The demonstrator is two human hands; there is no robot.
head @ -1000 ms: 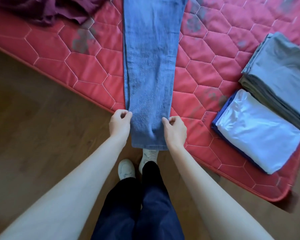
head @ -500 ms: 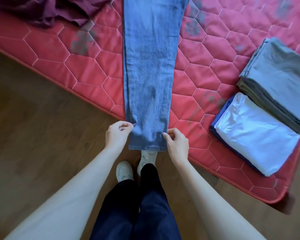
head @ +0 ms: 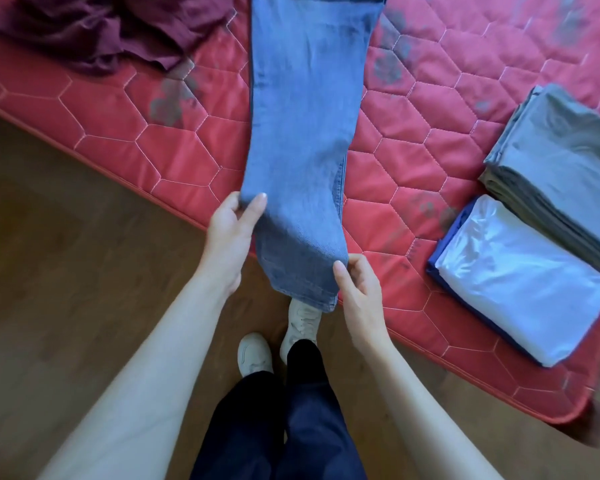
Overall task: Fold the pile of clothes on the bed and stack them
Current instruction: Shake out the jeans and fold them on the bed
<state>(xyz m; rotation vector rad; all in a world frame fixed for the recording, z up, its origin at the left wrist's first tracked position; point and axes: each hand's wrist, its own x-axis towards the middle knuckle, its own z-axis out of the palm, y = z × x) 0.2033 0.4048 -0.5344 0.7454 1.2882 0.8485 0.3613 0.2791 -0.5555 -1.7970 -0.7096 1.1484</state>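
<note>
Blue jeans lie lengthwise across the red quilted bed, their leg ends hanging past its near edge. The left hand pinches the left side of the denim; the right hand grips the right side near the hem. Toward the bed's right corner sit a folded grey stack and, touching it, a folded pale blue garment. A crumpled maroon garment lies at the far left.

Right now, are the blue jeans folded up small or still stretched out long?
Stretched out long. The jeans lie lengthwise across the bed, legs together, the hem end pinched by the left hand and right hand.
</note>
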